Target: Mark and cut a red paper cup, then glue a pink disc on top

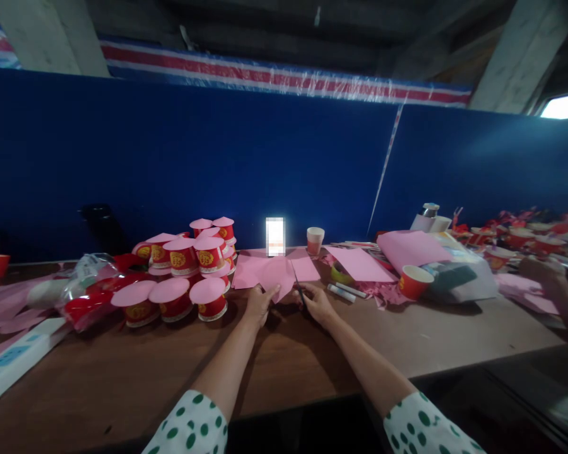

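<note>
My left hand [259, 304] pinches the lower left edge of a pink paper piece [275, 276] with a rounded outline. Scissors [301, 295] with dark handles sit in my right hand [318, 305], close to the right side of that paper. Flat pink sheets [247, 270] lie just behind it on the table. To the left stand several red paper cups [175, 309] turned upside down, some stacked, each topped with a shallow pink paper cone [169, 290]. Whether the blades touch the paper, I cannot tell.
Right of my hands lie white markers [341, 292], pink sheets [362, 263], paper scraps and a red cup [414, 282]. A paper cup [315, 241] stands at the back. At left are a power strip [21, 359] and a plastic-wrapped bundle [92, 293]. Another person's hand [544, 272] shows far right.
</note>
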`<state>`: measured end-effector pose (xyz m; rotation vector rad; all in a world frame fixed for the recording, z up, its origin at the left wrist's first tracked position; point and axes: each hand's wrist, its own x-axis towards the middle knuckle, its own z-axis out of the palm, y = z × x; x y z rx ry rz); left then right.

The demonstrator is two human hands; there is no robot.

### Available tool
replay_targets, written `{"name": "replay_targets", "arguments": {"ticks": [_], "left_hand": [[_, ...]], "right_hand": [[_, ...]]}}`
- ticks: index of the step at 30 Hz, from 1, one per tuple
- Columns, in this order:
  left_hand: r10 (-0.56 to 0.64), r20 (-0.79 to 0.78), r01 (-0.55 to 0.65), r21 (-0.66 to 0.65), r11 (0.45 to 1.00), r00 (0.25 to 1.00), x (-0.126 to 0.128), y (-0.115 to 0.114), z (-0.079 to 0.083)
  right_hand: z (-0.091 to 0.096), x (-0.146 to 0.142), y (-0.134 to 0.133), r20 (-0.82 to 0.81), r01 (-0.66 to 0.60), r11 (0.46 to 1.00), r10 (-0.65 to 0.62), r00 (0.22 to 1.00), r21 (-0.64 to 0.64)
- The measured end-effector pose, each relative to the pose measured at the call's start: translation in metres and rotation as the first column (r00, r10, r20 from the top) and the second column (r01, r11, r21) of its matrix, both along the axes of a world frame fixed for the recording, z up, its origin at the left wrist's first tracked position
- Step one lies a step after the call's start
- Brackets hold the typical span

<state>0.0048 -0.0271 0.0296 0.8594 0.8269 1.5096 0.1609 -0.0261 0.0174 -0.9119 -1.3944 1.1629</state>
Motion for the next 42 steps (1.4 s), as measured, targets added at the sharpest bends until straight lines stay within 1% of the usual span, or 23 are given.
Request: {"name": "replay_targets", "arguments": {"ticks": [6, 17, 32, 42], "left_hand": [[0.007, 0.012, -0.007, -0.02, 1.0, 1.0, -0.0002, -0.0008, 0.0015], [0.018, 0.027, -0.017, -0.021, 1.0, 0.999, -0.0008, 0.0029, -0.0035], [0.057, 0.01, -0.057, -0.02, 0.998, 0.998, -0.0012, 0.002, -0.0003], [0.072, -0.002, -0.072, -0.001, 0.997, 0.997, -0.0029, 0.0051, -0.0042]], "right_hand": [[0.0007, 0.0001, -0.0003, 0.009, -0.001, 1.0, 0.001, 1.0, -0.004], [-0.0013, 0.0012, 0.0005, 0.057, 0.008, 1.0, -0.009, 0.998, 0.014], [-0.003, 0.0029, 0.0028, 0.09, 0.009, 1.0, -0.011, 0.996, 0.027], [-0.0011, 0.0025, 0.0008, 0.1, 0.007, 1.0, -0.01, 0.995, 0.025]]}}
